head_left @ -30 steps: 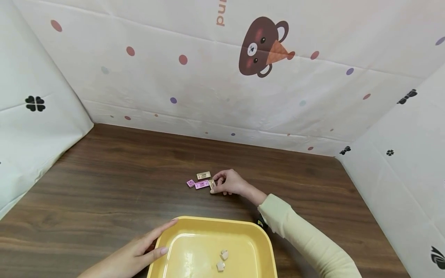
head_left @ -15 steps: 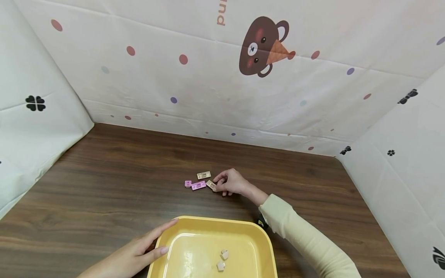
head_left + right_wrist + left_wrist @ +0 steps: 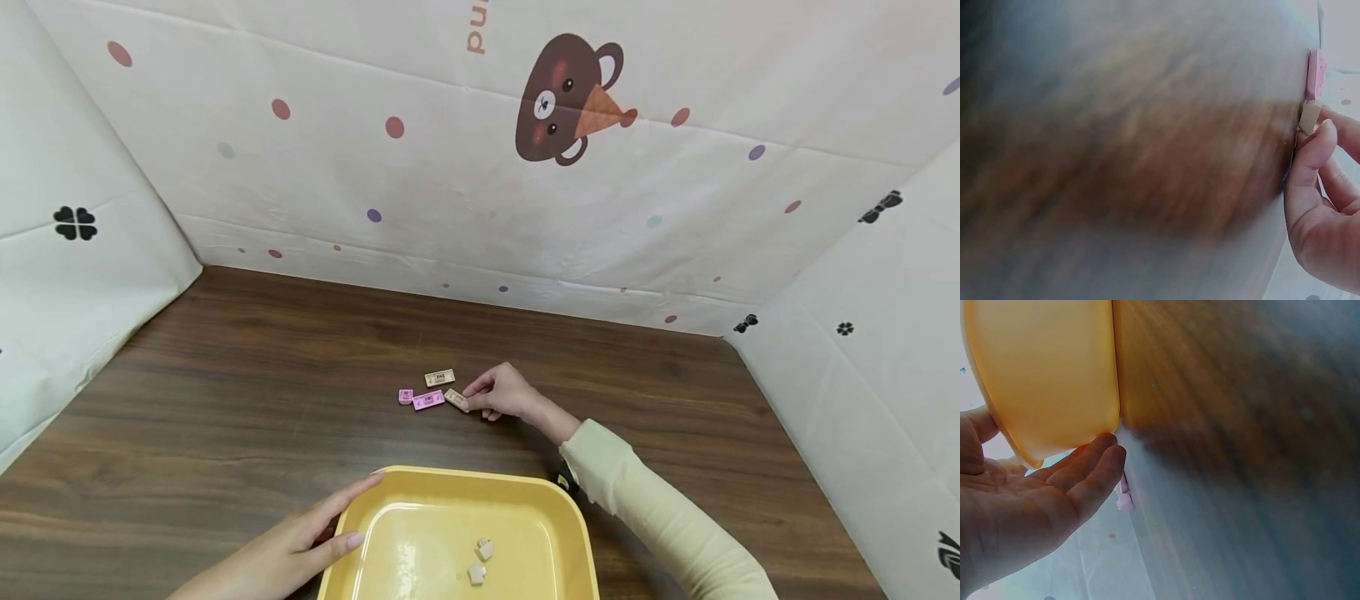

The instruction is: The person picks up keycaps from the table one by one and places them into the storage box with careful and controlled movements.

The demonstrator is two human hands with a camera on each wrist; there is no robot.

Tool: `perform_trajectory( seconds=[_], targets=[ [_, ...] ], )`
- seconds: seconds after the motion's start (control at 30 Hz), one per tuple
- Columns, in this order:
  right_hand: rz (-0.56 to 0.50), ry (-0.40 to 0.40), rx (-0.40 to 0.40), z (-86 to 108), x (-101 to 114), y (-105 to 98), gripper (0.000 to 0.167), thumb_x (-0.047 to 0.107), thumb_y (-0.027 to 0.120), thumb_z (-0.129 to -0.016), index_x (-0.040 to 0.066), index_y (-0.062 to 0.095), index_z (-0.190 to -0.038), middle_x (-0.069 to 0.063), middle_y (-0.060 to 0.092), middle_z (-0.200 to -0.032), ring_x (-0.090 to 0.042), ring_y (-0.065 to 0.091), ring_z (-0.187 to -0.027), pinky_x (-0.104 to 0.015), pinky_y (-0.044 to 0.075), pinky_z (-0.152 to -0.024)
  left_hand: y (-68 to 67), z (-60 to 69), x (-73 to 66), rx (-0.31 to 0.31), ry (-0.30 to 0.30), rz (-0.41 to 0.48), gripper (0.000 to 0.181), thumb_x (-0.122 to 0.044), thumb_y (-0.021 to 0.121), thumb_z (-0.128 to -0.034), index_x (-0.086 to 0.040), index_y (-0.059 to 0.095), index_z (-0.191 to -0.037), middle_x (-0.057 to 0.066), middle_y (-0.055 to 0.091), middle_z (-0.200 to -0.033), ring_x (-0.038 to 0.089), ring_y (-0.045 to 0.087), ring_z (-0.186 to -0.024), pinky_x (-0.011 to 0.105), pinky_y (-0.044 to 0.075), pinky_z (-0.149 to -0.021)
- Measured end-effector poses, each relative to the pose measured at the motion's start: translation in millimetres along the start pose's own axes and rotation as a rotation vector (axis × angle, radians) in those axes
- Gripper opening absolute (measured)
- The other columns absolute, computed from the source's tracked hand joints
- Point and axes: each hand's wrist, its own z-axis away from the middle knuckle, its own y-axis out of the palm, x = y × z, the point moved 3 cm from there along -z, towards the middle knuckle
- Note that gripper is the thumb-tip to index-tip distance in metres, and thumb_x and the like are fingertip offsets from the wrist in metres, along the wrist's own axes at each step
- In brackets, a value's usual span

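Note:
With thumb and forefinger, my right hand (image 3: pixel 504 393) pinches the right end of a small beige rectangular block (image 3: pixel 455 400) with dark print, lying aslant on the table. Left of it lies a pink printed block (image 3: pixel 428 401), its right end close to the beige one. A smaller pink piece (image 3: pixel 406 397) sits at the far left of this row. Behind the row is another beige printed block (image 3: pixel 439 378). My left hand (image 3: pixel 300 542) holds the left side of a yellow tray (image 3: pixel 480 481), thumb over the rim and fingers along the outer wall (image 3: pixel 1047 375).
Two small pale pieces, one crown-like (image 3: pixel 484 549) and one lower piece (image 3: pixel 476 574), lie inside the tray. A brown wood-grain table (image 3: pixel 225 400) spreads around. White printed sheets (image 3: pixel 450 192) wall the back and both sides.
My right hand has turned the near beige block from upright to aslant. Both pink pieces have shifted slightly left, the smaller one squaring up with the row. The left hand and tray stay put.

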Motion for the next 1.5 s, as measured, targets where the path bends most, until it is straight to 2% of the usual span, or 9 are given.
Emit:
perform_trajectory(
  seconds=[0.13,0.43,0.7,0.93,1.17,1.3,1.5],
  targets=[
    [-0.028,-0.007,-0.001,0.7,-3.2,-1.0,0.02,0.007,0.073,-0.076,-0.004,0.07,-0.091,-0.003,0.064,-0.065,-0.008,0.052,-0.047,-0.024,0.048,-0.045,0.5,-0.1,0.0,0.01,-0.009,0.018,0.054,-0.012,0.044,-0.0967,-0.009,0.021,-0.145,0.022,0.048,-0.125,0.006,0.053,-0.1,0.019,0.045,-0.08],
    [-0.076,-0.023,0.005,6.8,-7.1,-8.1,0.023,0.009,0.072,-0.077,-0.006,0.069,-0.094,-0.006,0.066,-0.067,-0.01,0.057,-0.053,-0.025,0.049,-0.048,1.3,0.6,-1.2,-0.013,-0.006,-0.026,0.054,-0.013,0.045,-0.0963,-0.011,0.022,-0.145,0.018,0.047,-0.129,0.006,0.053,-0.102,0.019,0.043,-0.082],
    [-0.163,-0.025,0.025,16.6,0.4,-16.7,0.026,0.008,0.072,-0.077,-0.008,0.067,-0.098,-0.011,0.068,-0.074,-0.013,0.061,-0.058,-0.029,0.052,-0.054,0.6,1.2,-1.7,-0.042,-0.002,-0.094,0.054,-0.013,0.047,-0.0957,-0.013,0.024,-0.145,0.016,0.044,-0.134,0.005,0.051,-0.107,0.019,0.042,-0.084],
    [-0.203,-0.043,0.029,27.8,8.9,-23.8,0.028,0.006,0.07,-0.079,-0.009,0.065,-0.101,-0.012,0.068,-0.078,-0.014,0.063,-0.063,-0.032,0.053,-0.06,-0.2,0.9,-1.2,-0.064,0.003,-0.141,0.053,-0.014,0.047,-0.0955,-0.014,0.026,-0.144,0.003,0.035,-0.144,0.005,0.045,-0.116,0.018,0.04,-0.088],
    [-0.266,-0.06,0.041,38.0,11.0,-28.6,0.029,0.005,0.068,-0.08,-0.012,0.062,-0.103,-0.012,0.068,-0.08,-0.014,0.063,-0.066,-0.026,0.051,-0.058,0.4,1.3,-1.6,-0.065,0.004,-0.133,0.053,-0.014,0.048,-0.0954,-0.013,0.026,-0.144,0.004,0.036,-0.143,0.005,0.046,-0.115,0.018,0.04,-0.088],
    [-0.285,-0.071,0.045,42.9,11.5,-31.2,0.03,0.005,0.067,-0.081,-0.013,0.061,-0.104,-0.011,0.068,-0.08,-0.014,0.064,-0.067,-0.025,0.051,-0.058,0.4,1.6,-2.0,-0.077,-0.008,-0.171,0.053,-0.015,0.048,-0.0953,-0.015,0.026,-0.144,0.002,0.036,-0.143,0.005,0.045,-0.117,0.019,0.04,-0.088],
    [-0.305,-0.088,0.048,50.6,12.6,-34.3,0.032,0.006,0.068,-0.08,-0.014,0.061,-0.104,-0.009,0.067,-0.078,-0.013,0.064,-0.067,-0.025,0.051,-0.058,0.5,1.4,-2.4,-0.086,-0.027,-0.21,0.054,-0.017,0.048,-0.0953,-0.016,0.027,-0.144,0.007,0.042,-0.139,0.006,0.047,-0.116,0.021,0.042,-0.087]
  ],
)
